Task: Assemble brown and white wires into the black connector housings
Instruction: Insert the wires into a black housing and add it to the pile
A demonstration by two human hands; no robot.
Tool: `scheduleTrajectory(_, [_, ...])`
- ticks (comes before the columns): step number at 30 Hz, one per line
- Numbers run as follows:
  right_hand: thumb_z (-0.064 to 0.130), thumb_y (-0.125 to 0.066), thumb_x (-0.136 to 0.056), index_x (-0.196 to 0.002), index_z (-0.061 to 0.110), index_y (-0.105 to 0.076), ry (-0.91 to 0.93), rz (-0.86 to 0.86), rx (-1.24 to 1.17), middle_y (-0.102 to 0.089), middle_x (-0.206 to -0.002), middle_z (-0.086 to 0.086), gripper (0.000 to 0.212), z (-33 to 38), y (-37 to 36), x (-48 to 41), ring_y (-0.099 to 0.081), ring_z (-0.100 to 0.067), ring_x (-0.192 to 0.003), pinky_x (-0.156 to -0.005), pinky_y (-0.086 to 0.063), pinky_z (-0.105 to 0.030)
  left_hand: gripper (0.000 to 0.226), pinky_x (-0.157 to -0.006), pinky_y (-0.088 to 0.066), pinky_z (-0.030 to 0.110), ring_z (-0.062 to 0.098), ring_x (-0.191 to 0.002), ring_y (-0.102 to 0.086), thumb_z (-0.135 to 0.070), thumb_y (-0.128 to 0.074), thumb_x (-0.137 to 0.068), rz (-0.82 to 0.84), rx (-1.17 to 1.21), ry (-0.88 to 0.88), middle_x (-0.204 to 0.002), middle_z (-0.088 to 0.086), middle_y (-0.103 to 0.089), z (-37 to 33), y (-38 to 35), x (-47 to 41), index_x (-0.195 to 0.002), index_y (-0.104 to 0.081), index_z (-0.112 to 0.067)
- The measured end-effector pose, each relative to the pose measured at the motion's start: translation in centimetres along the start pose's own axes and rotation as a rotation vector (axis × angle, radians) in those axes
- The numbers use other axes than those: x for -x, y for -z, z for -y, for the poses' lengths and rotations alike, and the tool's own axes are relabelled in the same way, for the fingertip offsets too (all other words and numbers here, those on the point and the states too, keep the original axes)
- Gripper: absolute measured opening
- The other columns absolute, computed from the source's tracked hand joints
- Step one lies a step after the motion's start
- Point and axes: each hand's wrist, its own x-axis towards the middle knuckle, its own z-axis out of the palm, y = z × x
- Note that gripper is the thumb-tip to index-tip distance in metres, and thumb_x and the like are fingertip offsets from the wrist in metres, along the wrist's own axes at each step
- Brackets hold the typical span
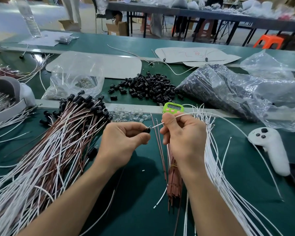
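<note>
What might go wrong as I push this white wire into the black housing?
The white wire meets the black housing at a slant, so its terminal may bend or miss. The right hand grips well behind the tip, so the wire could buckle. Its long tail arcs over the loose white wires and may snag.

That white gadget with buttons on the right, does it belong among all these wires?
It looks odd: a white handheld controller lies on the green mat beside the loose white wires, the only thing there that is not a wiring part.
</note>
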Motion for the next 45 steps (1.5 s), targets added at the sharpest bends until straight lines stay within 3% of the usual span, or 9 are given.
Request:
scheduleTrajectory(6, [0.028,-0.072,-0.097,-0.06,0.012,-0.067,0.011,0.035,0.063,-0.065,-0.052,-0.008,0.041,0.2,-0.1,0.2,-0.057,-0.025,-0.039,-0.044,-0.047,-0.032,0.028,-0.064,-0.059,0.022,0.016,-0.06,-0.073,0.001,-0.085,-0.076,-0.011,-0.011,0.015,-0.069,0.006,-0.077,0.0,0.1,0.0,-0.077,-0.081,-0.027])
scheduleTrajectory(13, [0.032,-0.073,-0.096,-0.058,0.018,-0.066,0.056,0.065,0.209,-0.062,-0.048,0.005,0.041,0.2,0.0,0.2,-0.056,-0.013,-0.042,-0.052,-0.049,-0.028,0.031,-0.065,-0.055,0.015,0.005,-0.069,-0.075,-0.013,-0.091,-0.073,-0.013,-0.191,-0.043,-0.073,-0.012,-0.077,0.1,0.2,0.5,-0.079,-0.08,-0.041])
scheduleTrajectory(16, [0.034,-0.074,-0.095,-0.058,0.019,-0.065,0.059,0.059,0.247,-0.062,-0.05,0.01,0.041,0.0,0.0,0.2,-0.058,-0.012,-0.046,-0.059,-0.051,-0.033,0.031,-0.071,-0.06,0.021,0.003,-0.072,-0.075,-0.016,-0.092,-0.072,-0.022,-0.265,-0.098,-0.075,-0.017,-0.077,0.0,0.2,0.7,-0.085,-0.079,-0.042])
scheduleTrajectory(22, [0.04,-0.075,-0.092,-0.057,0.021,-0.066,0.083,0.076,0.272,-0.064,-0.053,0.013,0.041,-0.2,-0.1,0.2,-0.058,-0.011,-0.047,-0.057,-0.05,-0.031,0.025,-0.085,-0.059,0.034,-0.002,-0.079,-0.073,-0.033,-0.09,-0.069,-0.069,-0.34,-0.105,-0.079,-0.024,-0.075,-0.4,0.4,0.8,-0.086,-0.078,-0.047])
scheduleTrajectory(29, [0.044,-0.073,-0.091,-0.058,0.02,-0.065,0.084,0.023,0.287,-0.065,-0.056,0.012,0.042,-0.3,-0.3,0.4,-0.06,-0.014,-0.049,-0.057,-0.052,-0.034,0.03,-0.076,-0.055,0.016,-0.003,-0.076,-0.072,-0.023,-0.092,-0.07,-0.037,-0.326,-0.142,-0.076,-0.022,-0.075,-0.5,0.3,0.8,-0.082,-0.077,-0.046])
scheduleTrajectory(32, [0.042,-0.074,-0.093,-0.059,0.019,-0.066,0.077,0.042,0.315,-0.064,-0.055,0.012,0.042,-0.2,-0.6,0.5,-0.059,-0.012,-0.049,-0.057,-0.049,-0.031,0.028,-0.072,-0.054,0.012,-0.006,-0.073,-0.071,-0.03,-0.09,-0.067,-0.036,-0.341,-0.135,-0.073,-0.025,-0.074,-0.6,0.2,0.9,-0.08,-0.076,-0.05])
scheduleTrajectory(36, [0.037,-0.076,-0.092,-0.059,0.02,-0.068,0.0,0.092,0.287,-0.068,-0.055,0.008,0.038,0.0,-0.1,0.1,-0.063,-0.013,-0.048,-0.06,-0.055,-0.034,0.016,-0.071,-0.057,0.021,-0.001,-0.071,-0.073,-0.043,-0.081,-0.062,-0.046,-0.271,-0.07,-0.073,-0.019,-0.076,-0.3,0.2,0.7,-0.077,-0.078,-0.048])
scheduleTrajectory(42, [0.014,-0.076,-0.091,-0.064,0.021,-0.071,-0.038,0.211,0.183,-0.069,-0.058,0.003,0.028,0.6,0.3,0.1,-0.06,-0.011,-0.045,-0.048,-0.051,-0.024,0.016,-0.066,-0.053,0.02,-0.001,-0.067,-0.072,-0.05,-0.077,-0.058,-0.053,-0.259,-0.028,-0.071,-0.017,-0.076,0.3,0.3,0.3,-0.074,-0.078,-0.046])
scheduleTrajectory(45, [0.012,-0.075,-0.092,-0.064,0.021,-0.07,-0.044,0.227,0.17,-0.069,-0.057,0.001,0.029,0.5,0.4,-0.1,-0.059,-0.011,-0.043,-0.046,-0.05,-0.024,0.018,-0.065,-0.054,0.021,0.001,-0.066,-0.072,-0.05,-0.077,-0.057,-0.065,-0.246,-0.002,-0.07,-0.016,-0.076,0.4,0.3,0.2,-0.075,-0.079,-0.044])
